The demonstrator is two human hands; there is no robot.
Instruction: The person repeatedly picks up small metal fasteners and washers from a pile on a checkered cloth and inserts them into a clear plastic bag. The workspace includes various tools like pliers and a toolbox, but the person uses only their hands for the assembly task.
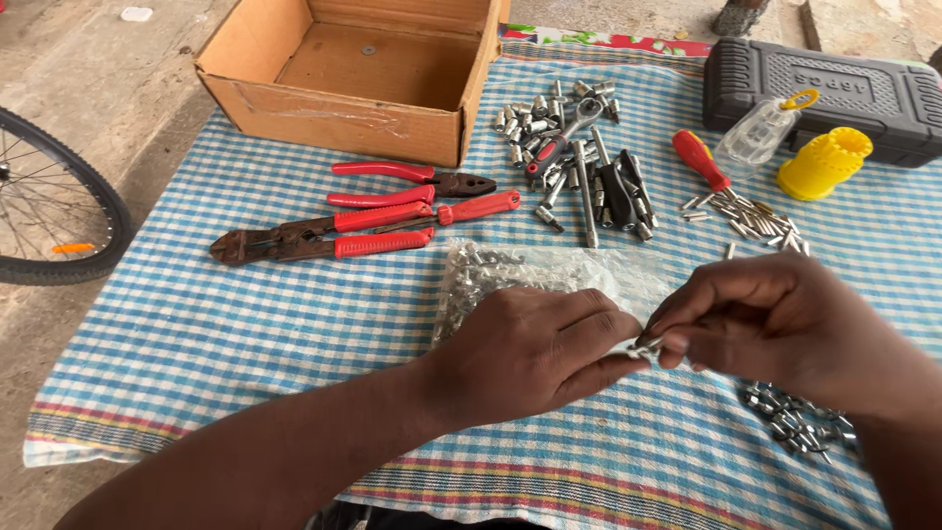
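Left hand [535, 348] and right hand [775, 329] meet fingertip to fingertip, both pinched on one small metal fastener [645, 347]; clear fastener bag [535, 280] just behind.

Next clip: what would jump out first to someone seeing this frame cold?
Front and centre, the left hand and right hand meet over a blue checked cloth, pinching a small metal piece between their fingertips, beside a clear bag of metal parts. Behind them lie red-handled pliers and cutters left of a pile of sockets, with an open cardboard box at the far edge.
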